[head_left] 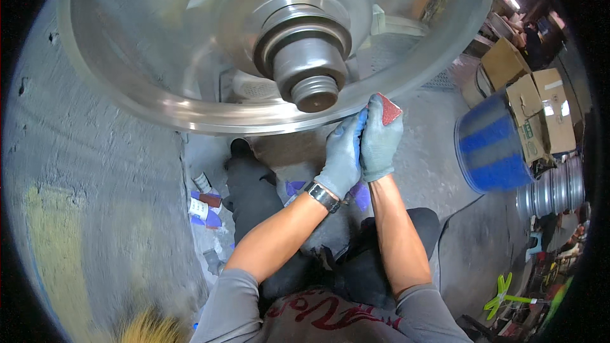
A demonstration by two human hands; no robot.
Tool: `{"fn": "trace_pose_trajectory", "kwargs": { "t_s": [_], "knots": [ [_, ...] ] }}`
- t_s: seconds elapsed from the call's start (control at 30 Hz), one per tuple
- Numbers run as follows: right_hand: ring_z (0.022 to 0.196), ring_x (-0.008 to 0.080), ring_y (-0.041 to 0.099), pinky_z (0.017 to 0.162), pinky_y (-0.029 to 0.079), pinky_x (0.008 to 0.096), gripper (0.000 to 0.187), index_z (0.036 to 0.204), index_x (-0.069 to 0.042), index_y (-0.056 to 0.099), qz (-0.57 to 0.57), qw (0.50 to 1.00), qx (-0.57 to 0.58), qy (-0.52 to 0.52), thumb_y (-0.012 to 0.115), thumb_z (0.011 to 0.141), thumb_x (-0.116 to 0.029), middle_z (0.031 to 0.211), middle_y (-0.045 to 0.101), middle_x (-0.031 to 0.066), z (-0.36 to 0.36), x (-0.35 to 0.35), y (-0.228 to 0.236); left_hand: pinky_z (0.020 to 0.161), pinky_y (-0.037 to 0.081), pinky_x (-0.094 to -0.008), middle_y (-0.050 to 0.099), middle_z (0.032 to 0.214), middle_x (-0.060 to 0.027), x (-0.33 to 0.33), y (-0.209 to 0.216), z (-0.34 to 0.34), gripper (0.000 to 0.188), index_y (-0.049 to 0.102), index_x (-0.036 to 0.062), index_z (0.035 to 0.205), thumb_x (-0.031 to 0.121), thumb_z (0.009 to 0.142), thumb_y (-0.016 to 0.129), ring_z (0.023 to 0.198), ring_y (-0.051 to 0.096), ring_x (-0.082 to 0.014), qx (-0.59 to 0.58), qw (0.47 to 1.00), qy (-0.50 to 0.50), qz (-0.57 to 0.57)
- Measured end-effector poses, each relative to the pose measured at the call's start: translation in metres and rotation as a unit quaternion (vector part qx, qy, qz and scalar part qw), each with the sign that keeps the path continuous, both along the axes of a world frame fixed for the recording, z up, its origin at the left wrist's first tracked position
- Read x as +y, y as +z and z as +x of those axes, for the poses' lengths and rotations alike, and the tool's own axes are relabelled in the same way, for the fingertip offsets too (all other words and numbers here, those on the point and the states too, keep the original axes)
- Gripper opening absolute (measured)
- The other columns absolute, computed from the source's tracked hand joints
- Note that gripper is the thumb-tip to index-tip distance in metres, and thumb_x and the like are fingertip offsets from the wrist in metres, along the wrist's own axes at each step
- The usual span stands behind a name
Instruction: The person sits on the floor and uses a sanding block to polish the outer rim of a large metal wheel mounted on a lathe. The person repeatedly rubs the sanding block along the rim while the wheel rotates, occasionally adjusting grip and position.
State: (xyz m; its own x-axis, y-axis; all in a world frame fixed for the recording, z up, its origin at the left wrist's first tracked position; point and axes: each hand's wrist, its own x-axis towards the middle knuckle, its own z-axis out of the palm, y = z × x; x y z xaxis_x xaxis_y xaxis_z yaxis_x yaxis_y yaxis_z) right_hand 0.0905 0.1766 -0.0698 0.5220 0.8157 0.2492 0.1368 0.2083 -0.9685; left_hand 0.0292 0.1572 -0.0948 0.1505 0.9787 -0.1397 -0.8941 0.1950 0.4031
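Wheel (235, 117): best press sandpaper (392, 112) lightly; fingers of your right hand (382, 143) clamp it, your left hand's (343, 155) I can't tell

The large metal wheel (216, 116) and its jutting hub (310, 63) block the way ahead. Between the right hand (382, 136) and the blue drum (492, 146), the floor (427, 152) lies open.

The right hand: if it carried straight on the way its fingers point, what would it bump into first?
The right hand would probably meet the rim of the large metal wheel first. Depth is unclear, so they may already be touching.
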Motion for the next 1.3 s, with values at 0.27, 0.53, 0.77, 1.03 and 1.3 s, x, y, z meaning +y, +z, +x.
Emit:
{"fn": "trace_pose_trajectory", "kwargs": {
  "t_s": [0.27,0.53,0.77,1.03,1.3],
  "knots": [
    [0.086,0.0150,0.062,0.079,0.052,0.0324,0.029,0.105,0.003,0.061,0.027,0.999,0.008,-0.023,0.069,0.098,-0.023,0.094,0.068,0.0094,-0.003,-0.006,0.006,0.100,0.048,-0.0289,0.068,0.121,-0.0057,-0.005,0.002,0.001,0.029,0.067,0.0036,0.126,0.022,0.104,0.061,0.110,0.061,-0.0119,0.053,0.998,-0.003,0.039],
    [0.081,0.0105,0.061,0.074,0.051,0.0286,0.027,0.104,0.003,0.064,0.033,0.997,0.069,-0.002,0.069,0.099,-0.023,0.092,0.068,0.0047,-0.004,-0.013,0.006,0.093,0.049,-0.0255,0.071,0.113,-0.0022,-0.002,-0.014,0.001,0.027,0.071,0.0019,0.120,0.022,0.103,0.063,0.102,0.062,-0.0091,0.098,0.995,-0.010,0.027],
    [0.083,0.0082,0.061,0.072,0.051,0.0269,0.023,0.106,0.002,0.068,0.059,0.990,0.125,0.034,0.068,0.099,-0.020,0.094,0.070,0.0037,0.003,-0.011,-0.004,0.093,0.050,-0.0266,0.070,0.113,-0.0044,-0.003,-0.004,0.001,0.029,0.069,0.0018,0.119,0.026,0.104,0.063,0.102,0.063,-0.0111,0.171,0.985,0.004,0.029],
    [0.082,0.0080,0.062,0.071,0.051,0.0263,0.021,0.104,0.001,0.070,0.027,0.975,0.199,0.095,0.068,0.100,-0.019,0.093,0.071,0.0027,0.010,-0.008,-0.017,0.087,0.050,-0.0263,0.071,0.111,-0.0016,-0.002,-0.006,0.001,0.035,0.071,0.0000,0.121,0.029,0.102,0.066,0.097,0.061,-0.0084,0.197,0.980,0.015,0.028],
    [0.072,0.0071,0.061,0.061,0.050,0.0234,0.023,0.106,-0.006,0.067,0.052,0.956,0.258,0.131,0.066,0.103,-0.028,0.091,0.069,0.0005,0.014,-0.001,-0.036,0.084,0.051,-0.0245,0.072,0.110,-0.0023,-0.005,-0.003,0.002,0.033,0.070,-0.0007,0.123,0.025,0.101,0.069,0.095,0.063,-0.0082,0.205,0.978,0.022,0.014]
  ]
}}
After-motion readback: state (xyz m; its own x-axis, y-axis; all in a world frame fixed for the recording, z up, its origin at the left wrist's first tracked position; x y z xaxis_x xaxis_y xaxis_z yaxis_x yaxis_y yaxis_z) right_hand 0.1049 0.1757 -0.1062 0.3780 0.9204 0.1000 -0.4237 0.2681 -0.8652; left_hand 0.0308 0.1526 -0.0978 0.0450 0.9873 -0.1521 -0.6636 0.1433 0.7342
